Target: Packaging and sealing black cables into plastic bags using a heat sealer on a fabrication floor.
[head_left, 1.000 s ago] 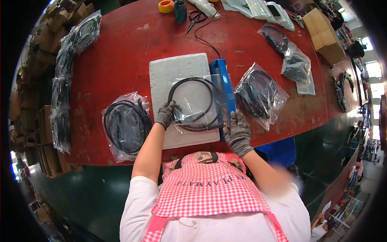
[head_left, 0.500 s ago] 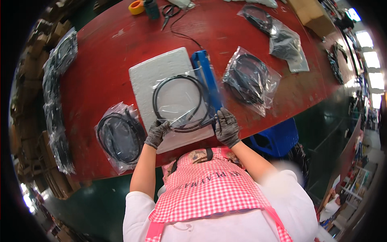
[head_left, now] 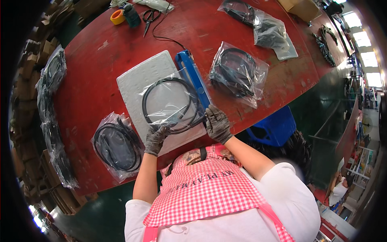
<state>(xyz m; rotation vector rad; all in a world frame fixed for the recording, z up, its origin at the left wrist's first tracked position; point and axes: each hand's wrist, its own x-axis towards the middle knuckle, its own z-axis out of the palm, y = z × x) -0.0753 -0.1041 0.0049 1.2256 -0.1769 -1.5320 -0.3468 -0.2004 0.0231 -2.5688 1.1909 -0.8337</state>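
Observation:
A clear plastic bag (head_left: 168, 100) with a coiled black cable (head_left: 144, 103) inside lies on a white foam board (head_left: 135, 78). My left hand (head_left: 156, 139), in a grey glove, is closed on the bag's near left part. Along the bag's right side stands a long blue heat sealer (head_left: 194, 76), with the bag's edge up against it. My right hand (head_left: 219, 126), gloved as well, lies with stretched fingers on the sealer's near end. Whether the bag's edge sits between the sealer's jaws is hidden.
Bagged black cables lie left (head_left: 117, 147) and right (head_left: 240, 72) of the board, and a row of bags (head_left: 52, 121) lines the left edge. Orange tape (head_left: 117, 16), a dark bottle (head_left: 132, 16) and scissors (head_left: 149, 20) lie far back. A blue stool (head_left: 272, 127) stands under the right edge.
The whole view has shifted, so the table items sit further left in the picture. My left hand still grips the bag, and my right hand stays at the sealer's near end.

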